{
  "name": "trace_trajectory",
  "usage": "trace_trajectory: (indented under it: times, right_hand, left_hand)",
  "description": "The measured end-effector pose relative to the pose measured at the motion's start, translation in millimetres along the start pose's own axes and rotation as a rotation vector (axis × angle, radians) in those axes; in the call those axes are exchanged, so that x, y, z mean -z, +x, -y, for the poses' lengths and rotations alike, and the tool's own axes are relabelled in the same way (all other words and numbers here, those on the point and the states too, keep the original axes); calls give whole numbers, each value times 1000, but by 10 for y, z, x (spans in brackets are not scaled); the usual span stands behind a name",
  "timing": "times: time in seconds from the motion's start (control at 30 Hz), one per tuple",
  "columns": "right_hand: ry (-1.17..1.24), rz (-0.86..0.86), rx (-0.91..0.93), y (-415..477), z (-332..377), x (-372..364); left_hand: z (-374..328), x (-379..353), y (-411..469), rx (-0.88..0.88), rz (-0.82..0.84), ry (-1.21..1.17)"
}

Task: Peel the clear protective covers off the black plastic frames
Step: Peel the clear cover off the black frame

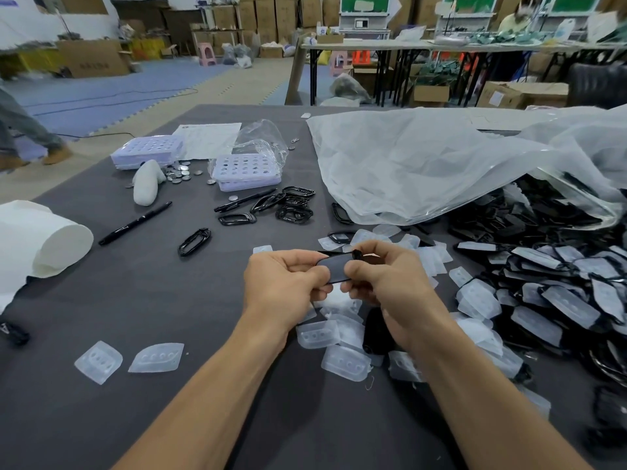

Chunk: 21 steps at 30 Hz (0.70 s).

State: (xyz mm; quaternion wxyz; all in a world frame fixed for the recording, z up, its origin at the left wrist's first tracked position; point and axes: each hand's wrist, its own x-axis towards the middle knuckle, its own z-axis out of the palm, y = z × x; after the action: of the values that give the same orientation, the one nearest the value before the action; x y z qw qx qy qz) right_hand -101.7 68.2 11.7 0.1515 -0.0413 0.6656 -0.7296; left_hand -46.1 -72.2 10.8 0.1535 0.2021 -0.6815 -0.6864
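- Grey cloth-topped worktable [152, 300] stood in a warehouse room, with cartons [268, 15] stacked along the back wall.
- Left hand [285, 283] and right hand [383, 276] met above the table. Both had their fingers curled, each pinching one end of a single black frame [336, 280] held between them.
- The frame's face showed dull grey rather than hollow, so its clear cover [331, 268] was judged not yet off. The cover's edge was hidden under the fingers.
- A heap of covered frames [559, 300] lay just right of the right hand. Peeled covers [342, 361] were scattered under and beside both hands. Bare frames [291, 208] lay beyond the left hand, well apart from it.
- Handling, judged:
  - The frame looked light, thin and fairly stiff, though it might flex or snap if twisted hard. It was glossy, so probably slippery.
  - The cover looked soft, moulded and springy, likelier to pop free than to tear.
- Best hold, judged: one hand pinching the rim at one end, the other hand's thumbnail worked under the cover's lip at the far end, then lifting along the length.
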Motion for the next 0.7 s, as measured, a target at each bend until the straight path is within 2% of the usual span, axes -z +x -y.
trace_trajectory:
  times: [0.17, 0.33, 0.7]
  right_hand:
    - [-179, -78, 150, -20, -44, -45]
    - [-110, -85, 150, -11, -14, -4]
    - [-54, -40, 133, 14, -11, 3]
  left_hand:
    - [4, 27, 11, -25, 47, 62]
    - [-18, 45, -4, -27, 124, 55]
    - [-1, 16, 23, -3, 94, 3]
